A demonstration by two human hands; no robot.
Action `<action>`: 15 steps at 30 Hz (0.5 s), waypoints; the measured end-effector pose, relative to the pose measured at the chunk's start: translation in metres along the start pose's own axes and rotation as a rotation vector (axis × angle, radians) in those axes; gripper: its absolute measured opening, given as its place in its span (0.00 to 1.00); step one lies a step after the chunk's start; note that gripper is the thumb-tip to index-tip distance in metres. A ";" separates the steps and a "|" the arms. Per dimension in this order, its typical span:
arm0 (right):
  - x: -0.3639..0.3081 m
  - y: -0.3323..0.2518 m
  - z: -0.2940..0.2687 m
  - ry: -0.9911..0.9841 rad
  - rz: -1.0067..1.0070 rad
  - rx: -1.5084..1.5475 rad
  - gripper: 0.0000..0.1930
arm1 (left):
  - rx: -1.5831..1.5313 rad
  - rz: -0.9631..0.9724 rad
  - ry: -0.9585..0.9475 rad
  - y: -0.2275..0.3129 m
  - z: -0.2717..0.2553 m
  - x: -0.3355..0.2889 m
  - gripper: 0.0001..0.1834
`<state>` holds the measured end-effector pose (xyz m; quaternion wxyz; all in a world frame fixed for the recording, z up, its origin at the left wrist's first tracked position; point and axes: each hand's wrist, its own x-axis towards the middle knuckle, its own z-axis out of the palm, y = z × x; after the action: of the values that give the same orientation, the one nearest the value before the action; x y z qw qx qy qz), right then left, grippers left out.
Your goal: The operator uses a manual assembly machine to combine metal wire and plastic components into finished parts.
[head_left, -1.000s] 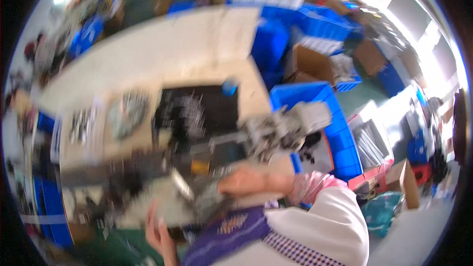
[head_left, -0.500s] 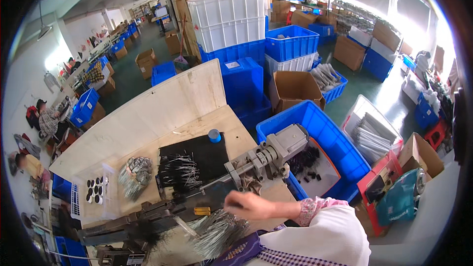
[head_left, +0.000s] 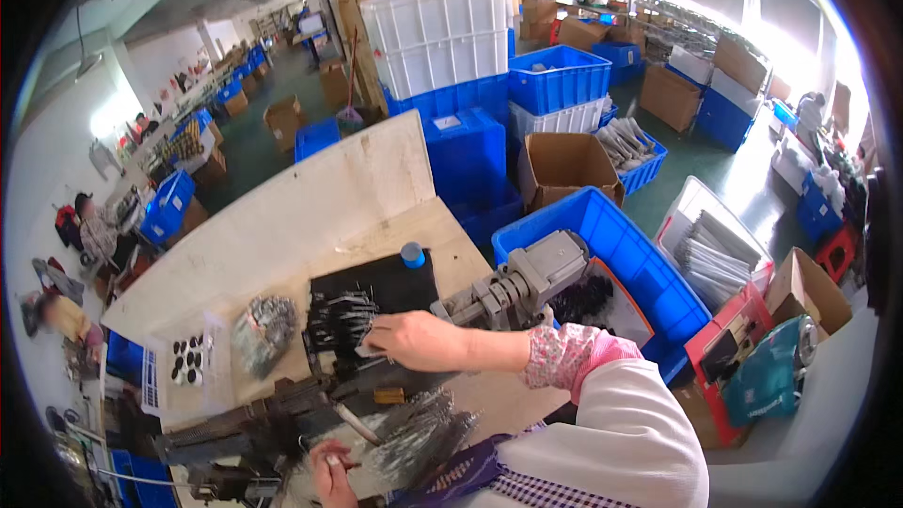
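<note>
My right hand [head_left: 414,341] reaches across the machine to the near edge of a black mat [head_left: 419,273]. Its fingers are drawn together beside the loose thin metal rods [head_left: 343,315] on the mat; what they hold, if anything, is hidden. At the lower edge, my left hand [head_left: 333,472] has its fingers curled in a pinch; I cannot make out anything in them. Right of it lies a heap of thin silvery rods [head_left: 423,442]. Between the hands run the dark rail of the machine [head_left: 254,419] and a small yellowish block [head_left: 388,395].
A grey metal cylinder unit [head_left: 527,277] rises at the bench's right, before a blue bin [head_left: 649,273] with black parts. A bagged bundle of rods [head_left: 263,334] and a clear tray [head_left: 212,386] of black and white caps sit left. A blue round container [head_left: 412,255] stands on the mat.
My right hand has moved left and away from me, from above the rod heap to the mat's edge. My left hand has come into view at the lower edge.
</note>
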<state>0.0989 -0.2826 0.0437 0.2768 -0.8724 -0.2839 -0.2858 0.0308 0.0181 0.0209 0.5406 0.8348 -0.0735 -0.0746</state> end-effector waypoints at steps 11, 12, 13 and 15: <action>0.016 -0.002 0.010 -0.280 -0.067 -0.181 0.10 | -1.250 -0.282 -0.240 0.087 0.024 0.031 0.08; 0.019 0.000 0.015 -0.306 -0.070 -0.203 0.11 | -1.267 -0.307 -0.251 0.084 0.008 0.037 0.08; 0.020 0.001 0.017 -0.304 -0.096 -0.207 0.11 | -1.518 -0.299 -0.290 0.072 -0.006 0.042 0.07; 0.020 -0.003 0.020 -0.310 -0.117 -0.197 0.11 | -1.813 -0.218 -0.347 0.047 -0.028 0.038 0.09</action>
<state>0.1172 -0.2612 0.0437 0.1261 -0.9109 -0.3440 -0.1900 0.0720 0.0164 0.0730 0.9578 0.0729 0.0120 -0.2776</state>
